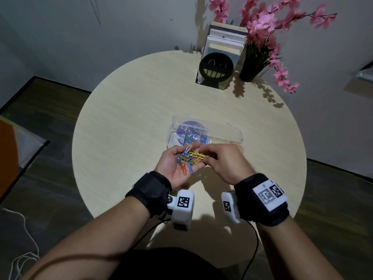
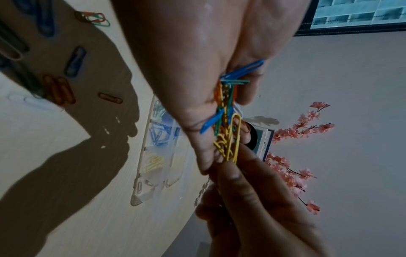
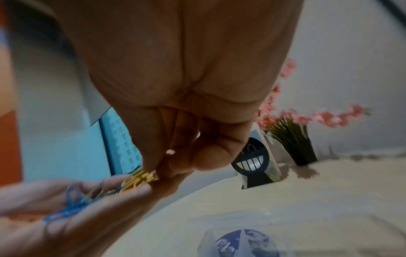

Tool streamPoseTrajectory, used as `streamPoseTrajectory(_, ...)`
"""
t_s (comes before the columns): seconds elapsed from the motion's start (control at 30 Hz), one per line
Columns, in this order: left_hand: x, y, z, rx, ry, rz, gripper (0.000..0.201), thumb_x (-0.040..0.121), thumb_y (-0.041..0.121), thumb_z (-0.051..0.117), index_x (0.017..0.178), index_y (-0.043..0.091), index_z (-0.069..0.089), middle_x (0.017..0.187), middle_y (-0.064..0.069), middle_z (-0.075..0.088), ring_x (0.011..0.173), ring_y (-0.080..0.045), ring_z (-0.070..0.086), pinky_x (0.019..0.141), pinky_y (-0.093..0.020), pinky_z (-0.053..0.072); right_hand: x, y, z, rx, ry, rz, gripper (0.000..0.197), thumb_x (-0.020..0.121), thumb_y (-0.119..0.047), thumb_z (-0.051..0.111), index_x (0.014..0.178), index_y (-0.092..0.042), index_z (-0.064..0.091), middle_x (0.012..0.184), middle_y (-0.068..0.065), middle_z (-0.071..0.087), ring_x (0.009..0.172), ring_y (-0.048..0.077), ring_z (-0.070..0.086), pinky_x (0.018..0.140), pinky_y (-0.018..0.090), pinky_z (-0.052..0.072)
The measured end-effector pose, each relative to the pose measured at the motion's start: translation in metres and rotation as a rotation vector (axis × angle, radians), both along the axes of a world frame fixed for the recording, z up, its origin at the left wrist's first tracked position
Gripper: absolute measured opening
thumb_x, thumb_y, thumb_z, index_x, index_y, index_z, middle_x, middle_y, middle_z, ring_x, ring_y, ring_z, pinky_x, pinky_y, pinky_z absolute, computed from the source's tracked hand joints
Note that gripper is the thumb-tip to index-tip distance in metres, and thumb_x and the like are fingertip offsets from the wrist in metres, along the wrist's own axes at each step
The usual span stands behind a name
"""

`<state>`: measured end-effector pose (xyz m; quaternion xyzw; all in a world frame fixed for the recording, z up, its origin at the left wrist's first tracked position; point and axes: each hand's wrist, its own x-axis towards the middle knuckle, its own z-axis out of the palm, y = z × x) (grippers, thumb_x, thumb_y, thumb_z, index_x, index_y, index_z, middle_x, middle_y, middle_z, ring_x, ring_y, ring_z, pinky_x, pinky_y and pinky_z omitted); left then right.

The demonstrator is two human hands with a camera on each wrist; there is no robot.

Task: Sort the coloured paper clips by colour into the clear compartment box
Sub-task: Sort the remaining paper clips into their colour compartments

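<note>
My left hand (image 1: 177, 160) is palm up just in front of the clear compartment box (image 1: 222, 132), with a mixed pile of coloured paper clips (image 1: 188, 158) lying on its palm and fingers. The fingertips of my right hand (image 1: 222, 160) pinch yellow clips (image 2: 230, 142) at the pile's right edge. The box is open, its lid with a round blue sticker (image 1: 191, 130) lying flat behind. In the left wrist view its compartments hold blue clips (image 2: 159, 133), yellow clips (image 2: 152, 162) and a few reddish ones (image 2: 139, 187). Loose clips (image 2: 59, 90) lie on the table below my left hand.
The round pale wooden table (image 1: 121, 118) carries a black smiley-face bookend (image 1: 216, 67) with books at the back, and a black vase (image 1: 250, 67) of pink flowers beside it. Dark floor surrounds the table; cables hang from both wrist cameras.
</note>
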<state>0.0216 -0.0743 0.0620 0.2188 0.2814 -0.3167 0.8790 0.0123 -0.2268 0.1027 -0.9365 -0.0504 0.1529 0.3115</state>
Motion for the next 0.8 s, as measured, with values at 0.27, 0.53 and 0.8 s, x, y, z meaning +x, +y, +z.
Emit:
streamPoseTrajectory(0.27, -0.002, 0.000, -0.005, 0.069, 0.003, -0.055, 0.044, 0.078, 0.013, 0.049, 0.116, -0.005, 0.059, 0.106, -0.021, 0.065, 0.096, -0.034, 0.062, 0.094, -0.048, 0.047, -0.002, 0.006, -0.003, -0.195, -0.072, 0.162, 0.009, 0.083, -0.013, 0.059, 0.088, -0.015, 0.066, 0.087, 0.006, 0.063, 0.086, 0.026, 0.058, 0.075, 0.038, 0.048)
streamPoseTrajectory(0.53, -0.002, -0.005, -0.009, 0.066, 0.000, -0.121, 0.031, 0.074, 0.014, 0.051, 0.085, -0.003, 0.074, 0.107, -0.019, 0.062, 0.099, -0.032, 0.059, 0.109, -0.049, 0.035, -0.003, 0.001, -0.006, -0.261, -0.033, 0.231, 0.005, 0.085, -0.013, 0.055, 0.084, -0.013, 0.059, 0.089, 0.008, 0.056, 0.087, 0.029, 0.055, 0.073, 0.039, 0.047)
streamPoseTrajectory(0.8, 0.009, -0.007, -0.013, -0.032, 0.002, -0.061, 0.034, 0.078, 0.009, 0.043, 0.099, -0.006, 0.065, 0.113, -0.027, 0.065, 0.098, -0.042, 0.066, 0.101, -0.056, 0.040, 0.015, -0.028, -0.004, -0.161, -0.069, 0.006, 0.005, 0.088, -0.014, 0.057, 0.088, -0.010, 0.058, 0.087, 0.009, 0.061, 0.084, 0.028, 0.054, 0.072, 0.033, 0.038)
